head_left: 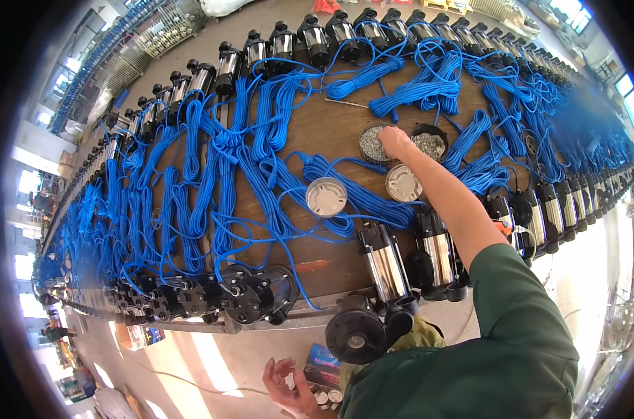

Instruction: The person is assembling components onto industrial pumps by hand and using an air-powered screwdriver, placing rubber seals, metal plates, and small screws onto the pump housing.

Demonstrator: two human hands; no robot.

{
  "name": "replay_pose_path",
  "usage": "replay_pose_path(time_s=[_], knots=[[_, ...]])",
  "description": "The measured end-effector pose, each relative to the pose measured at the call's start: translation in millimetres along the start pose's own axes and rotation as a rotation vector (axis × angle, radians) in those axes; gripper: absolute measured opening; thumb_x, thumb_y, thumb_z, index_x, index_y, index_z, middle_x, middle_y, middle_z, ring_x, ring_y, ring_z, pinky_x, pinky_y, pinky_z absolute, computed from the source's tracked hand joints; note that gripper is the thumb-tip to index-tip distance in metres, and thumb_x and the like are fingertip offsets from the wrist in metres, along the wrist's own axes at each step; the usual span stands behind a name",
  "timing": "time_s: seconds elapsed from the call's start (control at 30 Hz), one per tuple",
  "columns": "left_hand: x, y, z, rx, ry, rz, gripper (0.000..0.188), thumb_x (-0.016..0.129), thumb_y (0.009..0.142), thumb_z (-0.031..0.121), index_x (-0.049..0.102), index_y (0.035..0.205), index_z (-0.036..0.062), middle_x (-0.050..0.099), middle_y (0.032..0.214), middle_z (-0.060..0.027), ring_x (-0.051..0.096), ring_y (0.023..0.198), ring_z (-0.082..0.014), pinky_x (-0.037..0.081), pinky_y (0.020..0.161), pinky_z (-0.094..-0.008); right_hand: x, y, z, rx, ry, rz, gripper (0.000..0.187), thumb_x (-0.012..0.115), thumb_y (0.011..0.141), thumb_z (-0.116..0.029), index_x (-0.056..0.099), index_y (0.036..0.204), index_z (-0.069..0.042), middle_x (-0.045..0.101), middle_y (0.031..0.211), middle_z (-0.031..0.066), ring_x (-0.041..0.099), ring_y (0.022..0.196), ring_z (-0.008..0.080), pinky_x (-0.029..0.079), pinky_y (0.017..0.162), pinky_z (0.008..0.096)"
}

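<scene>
My right hand (396, 142) reaches across the bench into a round bowl of small grey metal parts (373, 142). Its fingers point down and together among the parts; whatever they pinch is hidden. A second dark bowl of similar small pieces (428, 143) stands beside it. Low in the view, away from the bench, my left hand (289, 388) is turned palm up, fingers loosely curled and apart, with nothing visible in it. Two round silvery covers, one (326, 197) left and one (404, 183) by my right forearm, lie near blue cable. A steel-bodied pump (384, 269) stands at the near edge.
Coiled blue cables (264, 119) spread over the brown bench top (317, 255). Rows of black-and-steel pumps (317, 43) line its far and near edges. A thin rod (346, 103) lies behind the bowls. Below the bench are a blue box (322, 357) and round metal parts (329, 398).
</scene>
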State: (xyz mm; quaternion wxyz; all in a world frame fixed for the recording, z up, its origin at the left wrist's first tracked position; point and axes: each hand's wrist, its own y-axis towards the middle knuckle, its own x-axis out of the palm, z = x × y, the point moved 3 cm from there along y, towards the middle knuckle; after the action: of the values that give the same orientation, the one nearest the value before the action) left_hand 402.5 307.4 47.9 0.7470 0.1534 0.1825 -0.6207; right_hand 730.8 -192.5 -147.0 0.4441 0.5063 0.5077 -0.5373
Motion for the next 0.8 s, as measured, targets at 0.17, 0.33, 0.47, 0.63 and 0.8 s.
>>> replay_pose_path(time_s=[0.17, 0.33, 0.47, 0.63, 0.8], knots=[[12, 29, 31, -0.059, -0.198, -0.093, 0.027, 0.056, 0.088, 0.003, 0.052, 0.113, -0.0065, 0.062, 0.095, -0.0156, 0.062, 0.084, -0.0215, 0.050, 0.076, -0.0319, 3, 8, 14, 0.062, 0.196, 0.112, 0.015, 0.067, 0.065, -0.009, 0.071, 0.079, -0.005, 0.068, 0.082, 0.0199, 0.066, 0.082, 0.0381, 0.054, 0.075, 0.0430], [63, 79, 68, -0.238, -0.710, -0.438, 0.020, 0.054, 0.094, 0.013, 0.057, 0.104, -0.0046, 0.064, 0.095, -0.0159, 0.062, 0.081, -0.0233, 0.051, 0.076, -0.0350, -37, -17, 45, 0.201, 0.478, 0.369, 0.016, 0.068, 0.065, -0.012, 0.073, 0.078, -0.004, 0.069, 0.073, 0.0161, 0.067, 0.070, 0.0324, 0.055, 0.070, 0.0394], [111, 103, 83, -0.621, -1.116, -0.655, 0.034, 0.051, 0.096, 0.026, 0.055, 0.110, -0.0049, 0.062, 0.107, -0.0206, 0.060, 0.100, -0.0326, 0.049, 0.091, -0.0433, -141, -85, -44, 0.148, 1.153, 0.159, 0.018, 0.071, 0.070, -0.009, 0.072, 0.084, 0.001, 0.069, 0.070, 0.0118, 0.068, 0.066, 0.0179, 0.055, 0.063, 0.0290], [168, 96, 114, -0.875, -1.381, -0.953, 0.050, 0.039, 0.101, 0.034, 0.040, 0.125, -0.0096, 0.047, 0.128, -0.0277, 0.047, 0.122, -0.0400, 0.036, 0.109, -0.0500, -253, -229, -141, -0.325, 0.902, -0.023, 0.017, 0.073, 0.075, -0.006, 0.069, 0.091, 0.000, 0.069, 0.073, 0.0097, 0.065, 0.065, 0.0121, 0.052, 0.063, 0.0263], [164, 78, 132, -0.838, -1.374, -1.016, 0.053, 0.032, 0.102, 0.033, 0.041, 0.124, -0.0137, 0.049, 0.126, -0.0282, 0.045, 0.125, -0.0419, 0.034, 0.111, -0.0486, -265, -275, -135, -0.249, 1.049, 0.129, 0.017, 0.073, 0.077, -0.006, 0.069, 0.092, 0.001, 0.068, 0.075, 0.0107, 0.064, 0.064, 0.0126, 0.051, 0.062, 0.0263]])
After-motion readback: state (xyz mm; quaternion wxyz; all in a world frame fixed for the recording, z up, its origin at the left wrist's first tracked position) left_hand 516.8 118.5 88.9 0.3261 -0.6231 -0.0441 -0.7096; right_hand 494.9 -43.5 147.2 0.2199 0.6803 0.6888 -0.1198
